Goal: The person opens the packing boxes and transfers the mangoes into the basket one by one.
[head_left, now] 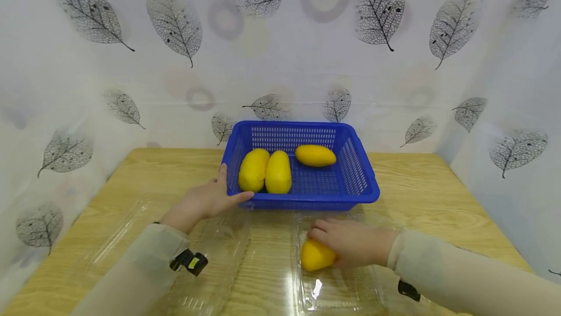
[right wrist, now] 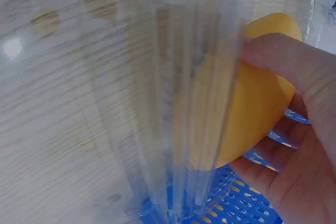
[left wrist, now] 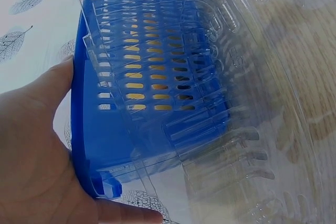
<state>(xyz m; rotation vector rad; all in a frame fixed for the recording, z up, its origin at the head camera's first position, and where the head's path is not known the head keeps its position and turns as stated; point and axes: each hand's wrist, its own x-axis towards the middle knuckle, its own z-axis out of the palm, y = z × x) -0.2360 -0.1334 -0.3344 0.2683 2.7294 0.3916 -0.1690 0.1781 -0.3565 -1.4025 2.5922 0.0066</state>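
My right hand (head_left: 355,240) grips a yellow mango (head_left: 316,256) over a clear plastic container (head_left: 350,294) in front of the basket. In the right wrist view, thumb and fingers curl round the mango (right wrist: 262,98), partly seen through the clear container wall. My left hand (head_left: 208,201) touches the front left corner of a blue plastic basket (head_left: 302,204), thumb and fingers spread along its rim. Inside the basket, two mangoes (head_left: 278,172) lie side by side at the left and another mango (head_left: 315,155) lies near the back.
A second clear plastic container (head_left: 210,272) lies on the wooden table (head_left: 407,184) under and beside my left forearm. Behind the table hangs a white leaf-patterned sheet (head_left: 280,72), which also covers both sides.
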